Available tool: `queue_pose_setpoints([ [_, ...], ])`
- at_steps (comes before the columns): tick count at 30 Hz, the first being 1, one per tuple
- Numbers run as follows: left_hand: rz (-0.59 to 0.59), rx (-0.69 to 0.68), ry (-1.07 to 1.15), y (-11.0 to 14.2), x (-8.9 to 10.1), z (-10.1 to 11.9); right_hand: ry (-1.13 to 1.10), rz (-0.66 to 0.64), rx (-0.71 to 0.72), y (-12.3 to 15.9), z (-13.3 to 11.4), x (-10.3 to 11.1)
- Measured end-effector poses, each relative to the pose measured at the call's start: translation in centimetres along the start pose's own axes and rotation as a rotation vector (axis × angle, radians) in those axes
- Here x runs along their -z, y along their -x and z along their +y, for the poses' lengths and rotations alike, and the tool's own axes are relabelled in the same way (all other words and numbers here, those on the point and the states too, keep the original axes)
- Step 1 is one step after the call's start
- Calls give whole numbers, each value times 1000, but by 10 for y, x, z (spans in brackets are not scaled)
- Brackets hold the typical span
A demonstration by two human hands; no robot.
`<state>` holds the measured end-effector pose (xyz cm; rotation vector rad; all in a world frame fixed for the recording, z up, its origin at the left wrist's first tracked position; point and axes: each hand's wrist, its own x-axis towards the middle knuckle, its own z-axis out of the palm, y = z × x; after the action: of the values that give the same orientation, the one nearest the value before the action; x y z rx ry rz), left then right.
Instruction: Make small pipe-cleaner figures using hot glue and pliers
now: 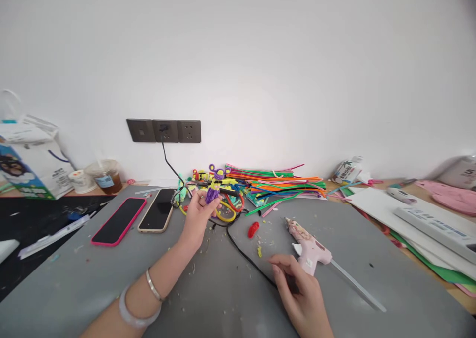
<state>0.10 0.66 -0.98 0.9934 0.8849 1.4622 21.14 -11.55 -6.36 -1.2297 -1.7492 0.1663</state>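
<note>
My left hand (pixel 201 213) is closed around a purple and yellow pipe cleaner figure (pixel 213 191) with round looped ears, held upright just in front of the craft pile. Lower down on the right, my right hand (pixel 299 288) is curled with thumb and index fingertip close together; whether anything tiny is between them I cannot make out. Just beyond it lies a pink glue gun (pixel 310 248), a glue stick (pixel 357 283) protruding from its back. A small red fuzzy piece (pixel 253 229) and a yellow scrap (pixel 259 251) rest on the grey mat between my hands.
Bundles of coloured pipe cleaners (pixel 282 184) lie along the wall. Two phones, one pink-cased (pixel 121 221) and one black-screened (pixel 158 211), are on the left. A black cord (pixel 245 256) crosses the mat (pixel 208 288). A drink cup (pixel 106 176) stands back left; papers (pixel 386 209) lie right.
</note>
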Motion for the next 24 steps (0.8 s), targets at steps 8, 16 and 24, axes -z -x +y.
queue_pose_setpoints([
  [8,-17,120,194,1,2,0,-18,-25,-15,1,2,0],
  [16,12,149,210,-3,4,-7,-17,-28,-41,1,3,0],
  [24,41,149,295,-9,6,0,7,-66,-35,3,4,-1],
])
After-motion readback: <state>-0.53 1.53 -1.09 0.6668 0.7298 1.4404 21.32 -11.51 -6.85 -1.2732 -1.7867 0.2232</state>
